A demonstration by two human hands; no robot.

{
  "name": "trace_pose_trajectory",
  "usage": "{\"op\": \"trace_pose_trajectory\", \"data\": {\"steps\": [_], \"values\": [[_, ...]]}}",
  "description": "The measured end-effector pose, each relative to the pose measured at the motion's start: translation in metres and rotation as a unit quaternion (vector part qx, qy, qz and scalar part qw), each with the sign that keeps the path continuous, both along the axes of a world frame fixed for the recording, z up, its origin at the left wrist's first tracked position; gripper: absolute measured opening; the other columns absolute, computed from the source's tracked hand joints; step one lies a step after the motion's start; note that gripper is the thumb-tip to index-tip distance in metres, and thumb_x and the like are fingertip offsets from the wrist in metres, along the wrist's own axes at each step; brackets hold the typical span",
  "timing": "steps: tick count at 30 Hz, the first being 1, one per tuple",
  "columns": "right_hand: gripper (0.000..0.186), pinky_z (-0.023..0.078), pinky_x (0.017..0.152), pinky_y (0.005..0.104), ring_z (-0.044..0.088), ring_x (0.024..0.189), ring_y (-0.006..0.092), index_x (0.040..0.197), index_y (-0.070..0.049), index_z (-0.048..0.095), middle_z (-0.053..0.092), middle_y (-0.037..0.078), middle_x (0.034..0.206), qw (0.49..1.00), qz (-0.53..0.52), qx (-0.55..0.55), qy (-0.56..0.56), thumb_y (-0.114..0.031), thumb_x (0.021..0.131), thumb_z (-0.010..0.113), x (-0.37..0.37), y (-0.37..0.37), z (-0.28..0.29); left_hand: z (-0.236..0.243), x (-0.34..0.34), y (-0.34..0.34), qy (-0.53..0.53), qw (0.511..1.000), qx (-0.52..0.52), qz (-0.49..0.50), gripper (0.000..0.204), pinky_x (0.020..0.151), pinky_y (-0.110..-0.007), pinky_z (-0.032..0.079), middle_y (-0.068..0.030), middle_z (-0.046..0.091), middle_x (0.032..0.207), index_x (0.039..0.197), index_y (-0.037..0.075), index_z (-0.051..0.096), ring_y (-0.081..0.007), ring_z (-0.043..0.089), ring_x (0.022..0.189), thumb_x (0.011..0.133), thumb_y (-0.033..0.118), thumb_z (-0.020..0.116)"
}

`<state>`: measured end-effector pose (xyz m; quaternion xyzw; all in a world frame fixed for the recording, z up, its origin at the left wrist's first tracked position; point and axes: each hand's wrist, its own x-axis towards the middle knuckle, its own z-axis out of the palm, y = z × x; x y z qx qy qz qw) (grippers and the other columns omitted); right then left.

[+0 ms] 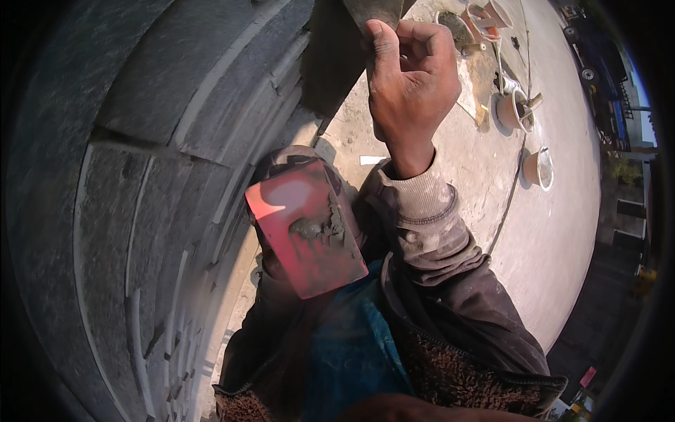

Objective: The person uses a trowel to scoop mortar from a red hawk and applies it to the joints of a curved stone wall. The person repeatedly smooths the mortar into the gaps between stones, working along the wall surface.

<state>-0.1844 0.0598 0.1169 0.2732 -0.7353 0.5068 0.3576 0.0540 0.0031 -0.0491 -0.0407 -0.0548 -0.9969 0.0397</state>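
Note:
My right hand [415, 84] is raised at the top middle. Its thumb and bent fingers close on the edge of a flat grey piece [376, 9], which runs out of the picture, so its kind is unclear. Lower and to the left, a red rectangular mortar board [285, 239] is held tilted at the end of my left sleeve [271, 295]. Wet grey mortar [309, 228] clings to its face, with smears around the lump. The board hides my left hand and its fingers. Close on the left stands a wall of grey stone slabs [169, 119].
On the pale ground to the right stand several buckets, among them one with a handle sticking out [513, 111] and a smaller one [539, 169]. A dark line or cord [508, 200] crosses the ground. A small white strip [371, 160] lies nearby. A dark vehicle [598, 63] is far right.

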Motion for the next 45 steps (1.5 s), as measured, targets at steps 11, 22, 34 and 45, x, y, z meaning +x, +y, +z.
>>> {"op": "trace_pose_trajectory", "data": {"steps": [11, 22, 34, 45], "values": [[0.018, 0.055, 0.063, 0.0262, 0.071, 0.071, 0.0149, 0.097, -0.001, 0.064, 0.073, 0.009, 0.082, 0.999, -0.048, 0.011, -0.010, -0.007, 0.090, 0.079, 0.005, -0.008, 0.013, -0.001, -0.001, -0.001, 0.005, 1.000, -0.009, 0.007, 0.076, 0.122, -0.046, 0.034, -0.0110, 0.038, 0.161, 0.157, 0.008, 0.034, -0.0285, 0.040, 0.147, 0.099, 0.047, 0.063], [0.017, 0.053, 0.062, 0.0342, 0.071, 0.067, 0.0228, 0.101, -0.002, 0.065, 0.069, 0.009, 0.077, 0.982, -0.066, 0.165, 0.066, -0.005, 0.088, 0.076, 0.005, 0.008, 0.050, 0.003, -0.007, -0.006, 0.023, 0.999, -0.037, 0.032, 0.078, 0.121, -0.046, 0.034, -0.0116, 0.038, 0.161, 0.157, 0.008, 0.033, -0.0290, 0.040, 0.147, 0.098, 0.047, 0.065], [0.020, 0.060, 0.068, 0.0264, 0.074, 0.075, 0.0155, 0.095, -0.002, 0.067, 0.073, 0.010, 0.085, 0.983, -0.098, 0.088, 0.131, -0.011, 0.088, 0.083, -0.006, 0.013, 0.025, 0.005, -0.010, -0.004, 0.053, 0.994, -0.067, 0.068, 0.081, 0.121, -0.047, 0.035, -0.0122, 0.038, 0.160, 0.157, 0.007, 0.033, -0.0297, 0.040, 0.147, 0.096, 0.047, 0.068], [0.019, 0.055, 0.073, 0.0391, 0.069, 0.085, 0.0307, 0.097, -0.007, 0.069, 0.071, 0.008, 0.091, 0.968, 0.001, 0.211, 0.138, -0.003, 0.080, 0.077, -0.005, 0.041, 0.050, 0.007, -0.021, -0.004, 0.054, 0.993, -0.070, 0.077, 0.078, 0.119, -0.045, 0.038, -0.0122, 0.040, 0.158, 0.156, 0.007, 0.035, -0.0279, 0.043, 0.144, 0.096, 0.043, 0.071]]}}
